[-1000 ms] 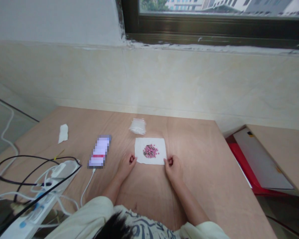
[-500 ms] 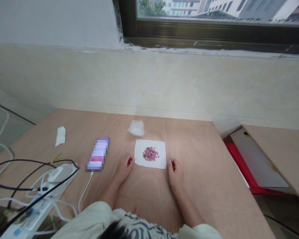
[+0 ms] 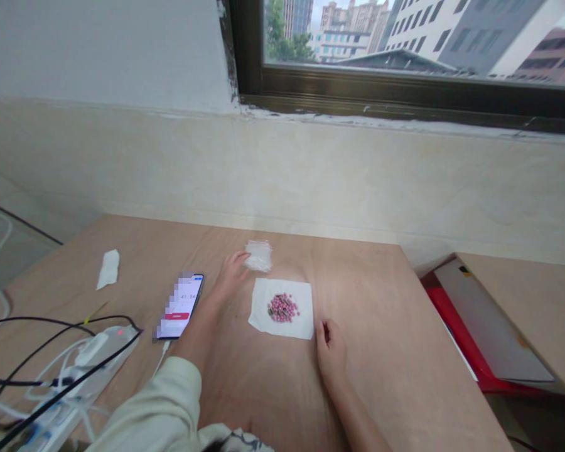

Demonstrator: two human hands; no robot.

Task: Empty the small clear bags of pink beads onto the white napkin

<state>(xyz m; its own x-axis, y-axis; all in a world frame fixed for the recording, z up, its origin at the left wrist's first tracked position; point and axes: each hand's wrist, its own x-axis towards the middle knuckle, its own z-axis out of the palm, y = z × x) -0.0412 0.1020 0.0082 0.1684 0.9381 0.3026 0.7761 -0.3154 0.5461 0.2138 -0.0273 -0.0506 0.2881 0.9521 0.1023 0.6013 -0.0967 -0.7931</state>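
My left hand (image 3: pixel 233 271) reaches forward with its fingers stretched out. Its fingertips are at the left edge of a small stack of clear plastic bags (image 3: pixel 260 256); whether they press on it I cannot tell. Resting on the desk, my right hand (image 3: pixel 331 347) is curled into a loose fist, and nothing shows in it. Between the hands lies a white paper sheet (image 3: pixel 263 323), close beside the right thumb. A pile of small pink beads (image 3: pixel 282 307), with some dark pieces among them, sits on the sheet.
A phone (image 3: pixel 181 306) with a lit screen and charging cable lies left of my left forearm. Farther left are a white paper scrap (image 3: pixel 108 269) and a power strip (image 3: pixel 106 351) with tangled cables. A red folder (image 3: pixel 480 364) sits in the shelf at right. A window is above.
My left hand has moved forward from beside the paper sheet to the plastic bags, and its fingers have straightened. My right hand stays in place. The view has tilted up slightly.
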